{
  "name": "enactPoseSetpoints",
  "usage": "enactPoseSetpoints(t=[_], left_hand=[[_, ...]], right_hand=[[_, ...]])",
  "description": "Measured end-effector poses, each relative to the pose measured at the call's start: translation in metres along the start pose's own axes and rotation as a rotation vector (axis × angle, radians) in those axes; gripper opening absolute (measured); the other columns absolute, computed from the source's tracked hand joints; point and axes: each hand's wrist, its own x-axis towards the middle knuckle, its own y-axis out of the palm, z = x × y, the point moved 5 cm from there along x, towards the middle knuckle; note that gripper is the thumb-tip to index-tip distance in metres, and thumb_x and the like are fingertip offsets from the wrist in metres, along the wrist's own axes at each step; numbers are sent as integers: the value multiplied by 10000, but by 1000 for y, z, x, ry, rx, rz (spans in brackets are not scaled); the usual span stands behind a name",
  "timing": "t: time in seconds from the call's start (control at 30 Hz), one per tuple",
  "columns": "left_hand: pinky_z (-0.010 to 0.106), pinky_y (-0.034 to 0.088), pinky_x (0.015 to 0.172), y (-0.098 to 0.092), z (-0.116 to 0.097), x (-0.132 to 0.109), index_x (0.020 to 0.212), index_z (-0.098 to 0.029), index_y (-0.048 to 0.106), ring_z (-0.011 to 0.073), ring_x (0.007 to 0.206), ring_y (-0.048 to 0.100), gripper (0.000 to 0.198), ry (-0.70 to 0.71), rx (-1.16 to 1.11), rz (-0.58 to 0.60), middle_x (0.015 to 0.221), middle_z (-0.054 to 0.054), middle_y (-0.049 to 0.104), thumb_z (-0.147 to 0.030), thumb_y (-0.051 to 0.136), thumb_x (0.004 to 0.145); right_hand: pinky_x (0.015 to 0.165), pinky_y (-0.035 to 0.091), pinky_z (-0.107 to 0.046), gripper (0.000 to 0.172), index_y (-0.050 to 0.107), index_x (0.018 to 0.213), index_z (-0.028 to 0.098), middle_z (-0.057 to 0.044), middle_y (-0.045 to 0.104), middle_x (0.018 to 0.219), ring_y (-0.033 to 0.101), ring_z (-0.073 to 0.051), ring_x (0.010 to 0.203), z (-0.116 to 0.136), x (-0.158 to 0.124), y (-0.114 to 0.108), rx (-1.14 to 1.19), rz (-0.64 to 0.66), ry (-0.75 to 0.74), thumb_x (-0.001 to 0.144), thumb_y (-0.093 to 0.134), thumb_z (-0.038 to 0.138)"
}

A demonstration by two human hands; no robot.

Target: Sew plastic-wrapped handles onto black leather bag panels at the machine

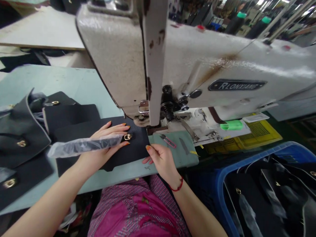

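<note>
A black leather panel [138, 151] lies on the pale green table, its far edge by the foot of the sewing machine [118, 65]. My left hand [108, 132] rests flat on it, fingers stretched out. A strap in clear plastic wrap [81, 146] crosses over that hand and ends at a gold buckle [127, 137] on the panel, between thumb and fingers. At the panel's right edge, my right hand [163, 160] pinches the leather between thumb and fingers. Where the needle meets the work is hidden behind the machine head.
Black bag pieces with gold fittings [22, 131] are piled at the left. Pink-handled thread snips [168, 141] lie right of the panel. A blue basket [222, 177] holding similar pieces stands lower right, with a yellow crate [269, 131] behind it.
</note>
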Motion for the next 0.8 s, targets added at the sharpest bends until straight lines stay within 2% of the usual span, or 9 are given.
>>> enactPoseSetpoints(t=[0.17,0.37,0.57,0.8], left_hand=[[491,338,1151,1,5,2,1089,-207,613,231,1225,590,233,-15,-22,-3,1267,78,658,-353,602,908],[478,352,1153,1,10,2,1069,-203,621,210,1181,607,267,-122,-136,-28,1225,61,662,-397,626,886],[437,435,1089,6,18,2,1023,-216,639,216,1157,606,224,-224,-232,1,1214,54,653,-383,638,873],[445,430,1096,3,10,3,1047,-235,632,231,1152,613,268,-204,-142,15,1222,51,647,-448,594,889]], right_hand=[[505,483,-190,340,614,798,161,-20,665,602,695,-155,596,4,0,1,56,15,7,931,538,464],[500,473,-167,364,627,807,150,-64,731,775,694,-124,615,6,-4,4,192,79,11,927,545,485],[458,440,-151,358,613,817,151,-45,713,715,685,-117,585,4,0,7,295,88,84,889,596,502],[482,447,-152,371,591,767,148,-40,708,664,662,-96,548,3,0,6,328,49,37,882,611,501]])
